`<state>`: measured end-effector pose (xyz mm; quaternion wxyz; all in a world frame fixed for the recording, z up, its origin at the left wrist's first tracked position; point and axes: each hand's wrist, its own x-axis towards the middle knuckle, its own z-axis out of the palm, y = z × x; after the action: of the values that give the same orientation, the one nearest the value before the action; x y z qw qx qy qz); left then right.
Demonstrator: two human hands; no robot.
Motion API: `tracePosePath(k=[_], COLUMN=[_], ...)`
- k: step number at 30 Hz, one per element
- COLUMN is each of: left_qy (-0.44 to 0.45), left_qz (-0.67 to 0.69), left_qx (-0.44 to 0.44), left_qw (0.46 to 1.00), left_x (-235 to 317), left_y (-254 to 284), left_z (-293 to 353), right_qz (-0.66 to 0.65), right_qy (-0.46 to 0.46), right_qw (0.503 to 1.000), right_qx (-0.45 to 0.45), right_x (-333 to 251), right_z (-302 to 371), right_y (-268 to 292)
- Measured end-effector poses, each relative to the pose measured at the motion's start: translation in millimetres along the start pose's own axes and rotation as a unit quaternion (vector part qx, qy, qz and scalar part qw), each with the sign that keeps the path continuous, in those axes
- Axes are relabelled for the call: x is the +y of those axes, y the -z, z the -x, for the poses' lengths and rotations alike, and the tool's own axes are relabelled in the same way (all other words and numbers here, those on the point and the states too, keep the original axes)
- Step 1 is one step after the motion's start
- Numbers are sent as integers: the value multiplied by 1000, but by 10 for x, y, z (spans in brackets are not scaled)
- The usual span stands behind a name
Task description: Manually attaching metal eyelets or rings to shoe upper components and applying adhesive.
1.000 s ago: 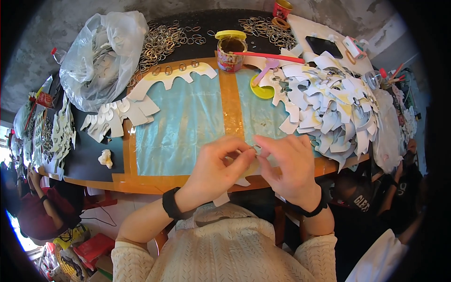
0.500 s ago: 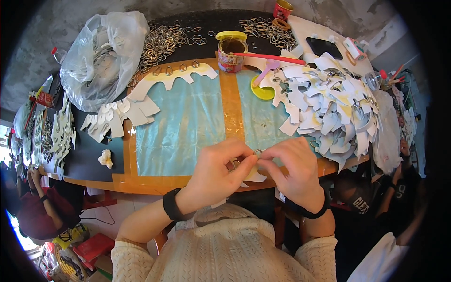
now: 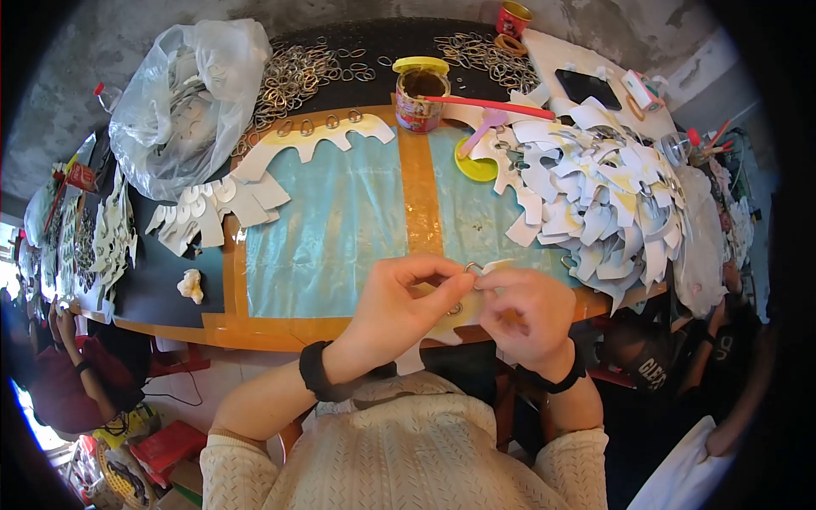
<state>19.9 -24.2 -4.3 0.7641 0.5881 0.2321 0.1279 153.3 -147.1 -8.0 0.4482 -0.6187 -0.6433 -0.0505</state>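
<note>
My left hand (image 3: 399,297) and my right hand (image 3: 531,319) meet at the near edge of the table, fingertips pinched close together. Between them is a small metal ring (image 3: 473,267), partly covered by the fingers. A white cut-out piece (image 3: 444,337) with a notched edge hangs below and between the hands, and another ring (image 3: 455,309) shows on it. My right fingers pinch that white piece near its upper tip; my left thumb and forefinger close on the metal ring. On the table's left lies a yellow-edged white strip (image 3: 280,149) with several rings along it.
A tin of brown paste (image 3: 421,100) with a red stick (image 3: 489,105) across it stands at the back middle. White pieces (image 3: 612,195) are heaped at the right. Loose metal rings (image 3: 293,81) lie behind; a clear plastic bag (image 3: 183,110) sits back left. Other people work on both sides.
My right hand has turned and lowered slightly, its fingers more curled. More of the white piece now shows between and below my hands. The things on the table have not moved.
</note>
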Motion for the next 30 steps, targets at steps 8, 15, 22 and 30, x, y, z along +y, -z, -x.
tracePosePath(k=[8, 15, 22, 30], left_qy=[6, -72, -19, 80], left_qz=[105, -74, 53, 82], left_qx=[7, 6, 14, -21], left_qw=[994, 995, 998, 993], left_x=[-34, 23, 12, 45], left_y=[-18, -12, -64, -26], left_z=[-11, 13, 35, -8], right_qz=[-452, -32, -220, -327], right_qy=[-363, -119, -381, -443], right_qw=[804, 992, 898, 831], right_qx=[131, -5, -7, 81], right_x=[-166, -179, -310, -335], right_z=[-49, -51, -148, -38], right_y=[-25, 64, 217, 69])
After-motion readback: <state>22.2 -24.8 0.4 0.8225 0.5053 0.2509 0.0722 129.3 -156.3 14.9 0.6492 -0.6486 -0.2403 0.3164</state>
